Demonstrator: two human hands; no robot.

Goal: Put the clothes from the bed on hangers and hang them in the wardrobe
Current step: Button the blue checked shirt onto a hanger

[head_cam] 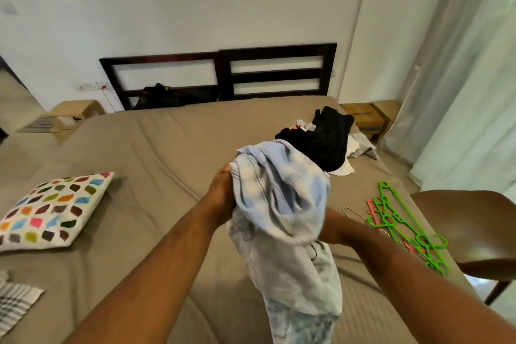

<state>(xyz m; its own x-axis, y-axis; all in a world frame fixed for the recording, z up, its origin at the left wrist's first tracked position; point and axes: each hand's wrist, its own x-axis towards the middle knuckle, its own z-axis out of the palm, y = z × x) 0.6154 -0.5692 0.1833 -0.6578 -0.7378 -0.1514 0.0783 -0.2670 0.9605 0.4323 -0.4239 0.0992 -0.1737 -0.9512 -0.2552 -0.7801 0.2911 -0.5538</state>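
I hold a light blue checked shirt point(282, 204) up above the brown bed point(145, 153); it hangs down bunched between my arms. My left hand point(222, 198) grips its left edge. My right hand point(331, 229) is mostly hidden behind the cloth and holds it from the right. A pile of clothes point(326, 139), black on top with white and grey beneath, lies at the bed's far right. Green hangers point(402, 223) with a pink one and a wire one lie on the bed's right edge. The wardrobe is out of view.
A white cushion with coloured patches point(53, 207) lies on the bed's left. A checked cloth point(14, 301) sits at the lower left. A brown chair point(472, 223) stands right of the bed, curtains point(460, 78) behind it. The dark headboard point(223, 72) stands against the wall.
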